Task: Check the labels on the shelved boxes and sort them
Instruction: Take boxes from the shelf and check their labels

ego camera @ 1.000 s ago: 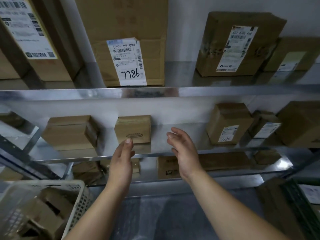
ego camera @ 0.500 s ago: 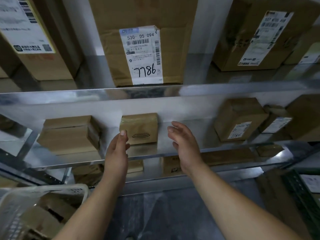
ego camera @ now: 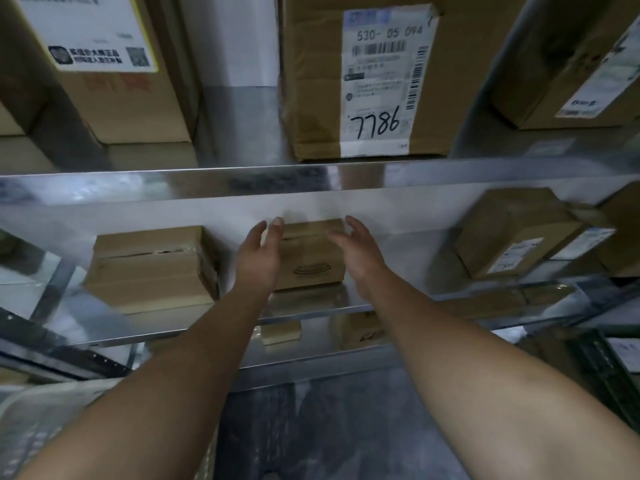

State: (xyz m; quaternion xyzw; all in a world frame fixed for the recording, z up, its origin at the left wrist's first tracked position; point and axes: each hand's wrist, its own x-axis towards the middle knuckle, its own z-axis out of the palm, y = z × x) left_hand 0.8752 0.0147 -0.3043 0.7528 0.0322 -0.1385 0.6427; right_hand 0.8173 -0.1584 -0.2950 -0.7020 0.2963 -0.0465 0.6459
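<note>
Readable marks on the shelved boxes

Printed "530- 05 094" at the top of the white shipping label on the large box on the upper shelf, with barcodes under and beside it and handwritten "7786" in black marker near the foot. On the yellow-edged label of the left box, a QR code and Chinese print too blurred to read. On the small box, only a curved line logo. On the right-hand label, handwriting too blurred to tell.

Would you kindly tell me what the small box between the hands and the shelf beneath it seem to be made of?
Small box: brown cardboard, matte, with a printed mark and a flap seam. Shelf: probably sheet metal, shiny silver, as it mirrors the boxes.
</note>
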